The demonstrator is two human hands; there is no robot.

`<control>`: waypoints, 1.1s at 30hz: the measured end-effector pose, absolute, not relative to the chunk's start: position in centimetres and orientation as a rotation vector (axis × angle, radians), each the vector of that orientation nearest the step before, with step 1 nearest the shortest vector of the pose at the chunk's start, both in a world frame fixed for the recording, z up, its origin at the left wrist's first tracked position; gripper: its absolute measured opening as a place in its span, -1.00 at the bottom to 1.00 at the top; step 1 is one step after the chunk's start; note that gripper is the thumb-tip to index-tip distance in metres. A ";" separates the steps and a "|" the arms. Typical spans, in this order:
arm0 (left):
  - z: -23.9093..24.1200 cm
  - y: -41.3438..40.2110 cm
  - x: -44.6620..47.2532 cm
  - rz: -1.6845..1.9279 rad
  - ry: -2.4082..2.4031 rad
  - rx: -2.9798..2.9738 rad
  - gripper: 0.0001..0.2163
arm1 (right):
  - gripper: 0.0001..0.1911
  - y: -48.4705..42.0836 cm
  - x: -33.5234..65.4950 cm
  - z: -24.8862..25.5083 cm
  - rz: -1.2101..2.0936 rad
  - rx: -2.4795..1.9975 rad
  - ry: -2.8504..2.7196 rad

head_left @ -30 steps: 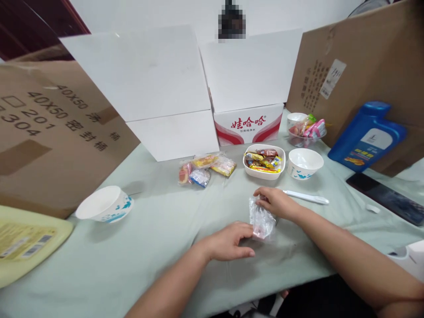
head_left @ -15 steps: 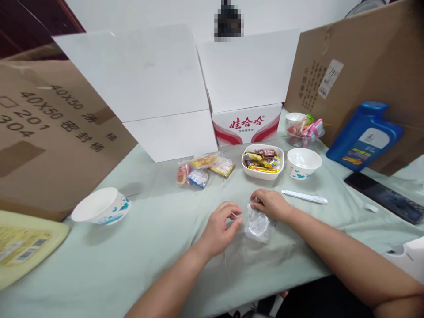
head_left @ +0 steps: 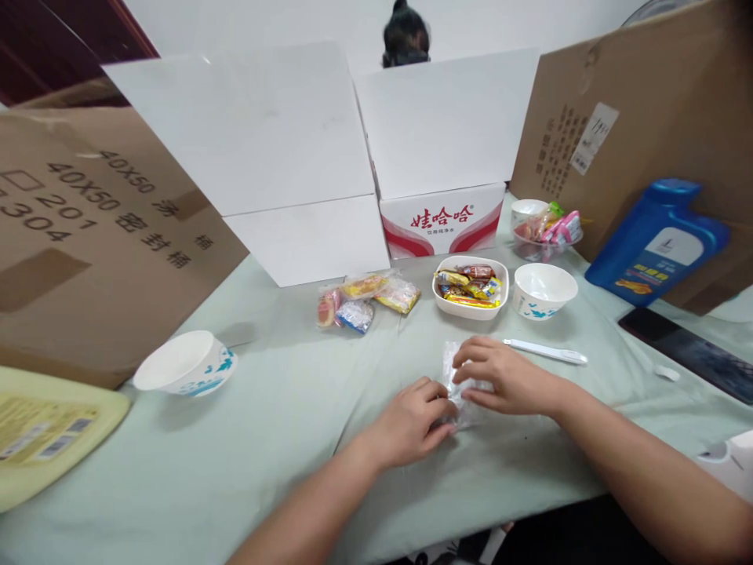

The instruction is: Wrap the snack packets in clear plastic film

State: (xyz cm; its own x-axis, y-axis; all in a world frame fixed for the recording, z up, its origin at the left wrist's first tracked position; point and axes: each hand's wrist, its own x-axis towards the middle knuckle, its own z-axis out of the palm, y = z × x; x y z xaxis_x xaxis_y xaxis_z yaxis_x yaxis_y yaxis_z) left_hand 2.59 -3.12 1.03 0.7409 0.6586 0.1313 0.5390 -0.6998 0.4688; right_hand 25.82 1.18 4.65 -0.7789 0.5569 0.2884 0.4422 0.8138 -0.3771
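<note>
Both hands meet on a small clear plastic bag (head_left: 454,375) lying on the pale green tablecloth. My left hand (head_left: 412,424) pinches the bag's lower edge with curled fingers. My right hand (head_left: 500,378) lies over the bag's right side, fingers pressed on it. Most of the bag is hidden under the two hands. A white pen-like tool (head_left: 546,351) lies just right of my right hand.
A white dish of wrapped sweets (head_left: 471,287), an empty white bowl (head_left: 541,290) and a bowl of snacks (head_left: 544,231) stand behind. Bagged sweets (head_left: 365,302) lie mid-table. Another white bowl (head_left: 185,362) sits left, a blue bottle (head_left: 652,243) and phone (head_left: 685,351) right. Cardboard and white boxes ring the table.
My left hand lifted off the bag, then came back and pinched its lower edge. My right hand slid down over the bag, which now lies flatter and mostly covered.
</note>
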 end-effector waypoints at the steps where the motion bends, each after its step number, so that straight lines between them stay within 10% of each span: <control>1: 1.1 -3.1 2.6 0.397 0.937 2.550 -0.82 | -0.83 1.0 26.0 5.0 0.485 -0.741 -2.710; 16: 1.1 -2.7 2.3 0.478 0.973 2.667 -0.84 | -0.75 -0.9 24.8 4.6 0.527 -0.878 -2.985; 20: 1.2 -2.7 2.1 0.410 0.840 2.655 -0.45 | -0.90 -1.5 24.3 4.4 0.416 -0.871 -3.001; 27: 0.8 -2.6 2.0 0.454 0.855 2.445 -0.68 | -0.76 -1.4 25.7 6.1 0.773 -0.846 -2.884; 33: 0.0 -2.5 2.3 0.588 0.979 2.256 -0.38 | -0.71 0.0 26.7 6.3 0.929 -0.954 -2.733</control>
